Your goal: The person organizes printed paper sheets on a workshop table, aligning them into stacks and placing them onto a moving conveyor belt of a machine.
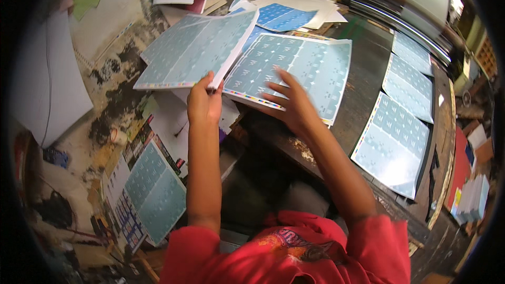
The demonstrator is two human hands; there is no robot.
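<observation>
Head view: left hand (204,101) gripping sheets (195,50) by near corner, bulk forward-left of it; right hand (298,103) blurred, fingers spread over pile (318,71) on desk (364,66), contact unclear

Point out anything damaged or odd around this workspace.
The pale, mottled surface at left looks damaged: dark, ragged patches mark it. The dark wooden table has a pale, rough spot near its front edge, possibly chipped.

Glare whitens a sheet (392,144) at right, the right fingers (278,89) blur, and fisheye corners are black.
</observation>
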